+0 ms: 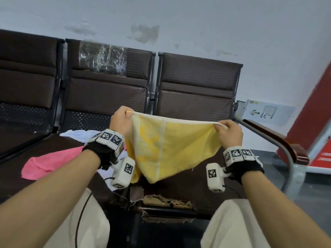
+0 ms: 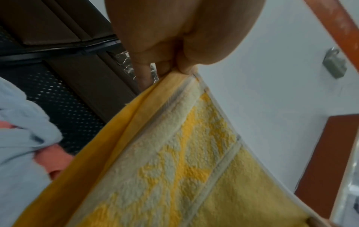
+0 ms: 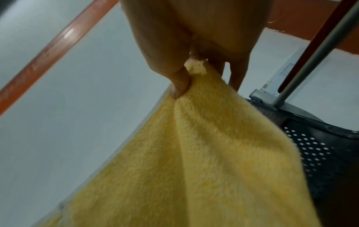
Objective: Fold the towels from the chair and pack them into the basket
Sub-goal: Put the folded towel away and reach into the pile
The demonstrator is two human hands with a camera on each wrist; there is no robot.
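A yellow towel (image 1: 172, 145) with a pale patterned band hangs stretched in the air above the brown chair seat (image 1: 179, 190). My left hand (image 1: 120, 120) pinches its upper left corner, and my right hand (image 1: 228, 131) pinches the upper right corner. Seen from the left wrist, the fingers (image 2: 174, 61) clamp the hemmed corner of the towel (image 2: 174, 161). From the right wrist, the thumb and fingers (image 3: 180, 81) pinch the plain yellow towel (image 3: 194, 161). A pink towel (image 1: 52, 163) and a white towel (image 1: 78, 136) lie on the seat at the left. No basket is in view.
A row of brown padded chairs (image 1: 107, 83) stands against a white wall. A wood-capped metal armrest (image 1: 279, 142) rises at the right. The front edge of the seat is torn (image 1: 166, 203). A red pillar (image 1: 315, 111) stands at the far right.
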